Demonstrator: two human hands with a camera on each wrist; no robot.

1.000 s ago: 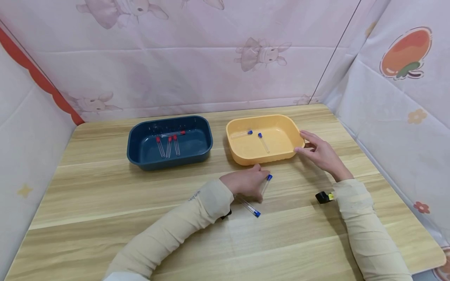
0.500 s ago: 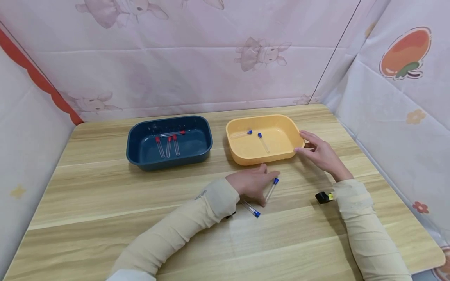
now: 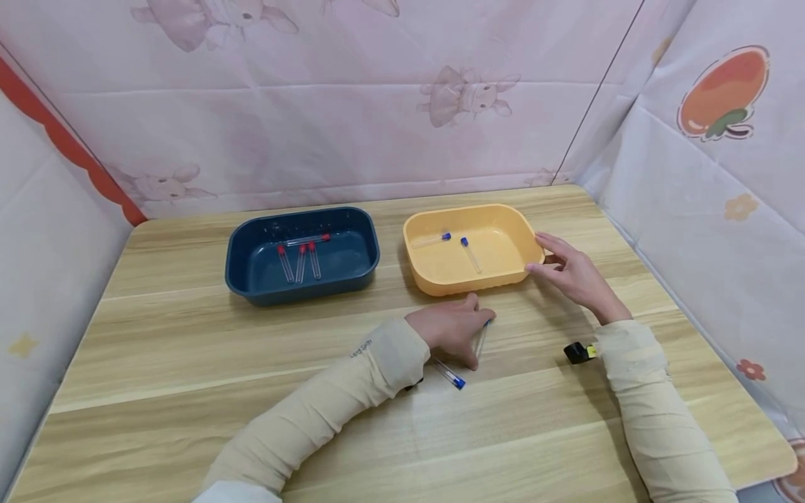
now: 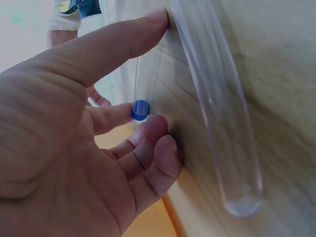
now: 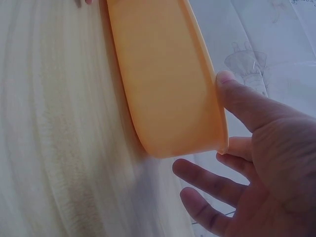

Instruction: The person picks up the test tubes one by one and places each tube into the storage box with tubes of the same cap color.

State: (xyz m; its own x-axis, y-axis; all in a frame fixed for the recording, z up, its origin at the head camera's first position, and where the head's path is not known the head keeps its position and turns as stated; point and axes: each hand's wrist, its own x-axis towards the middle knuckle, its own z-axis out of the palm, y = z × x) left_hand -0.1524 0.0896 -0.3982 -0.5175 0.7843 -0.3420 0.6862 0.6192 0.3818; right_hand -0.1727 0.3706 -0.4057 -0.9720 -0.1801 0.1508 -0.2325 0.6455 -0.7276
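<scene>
Between my left hand's (image 3: 449, 328) thumb and index finger lies a clear test tube (image 3: 481, 340) on the table. In the left wrist view the index fingertip touches its blue cap (image 4: 140, 109), and the thumb is by its other end. A second blue-capped test tube (image 3: 449, 374) lies partly under that hand; its rounded end (image 4: 242, 197) shows large in the left wrist view. My right hand (image 3: 578, 279) grips the right rim of the yellow tray (image 3: 468, 285), thumb on one side and index finger on the other. Two blue-capped test tubes lie inside that tray.
Left of the yellow tray stands a dark blue tray (image 3: 302, 288) with several red-capped test tubes (image 3: 300, 264) in it. Both trays sit toward the back of the wooden table (image 3: 189, 391). Printed cloth (image 3: 352, 140) hangs behind and at the sides.
My left hand has shifted right with the nearer tube, then closed its index finger over the blue cap. The right hand and both trays have stayed in place.
</scene>
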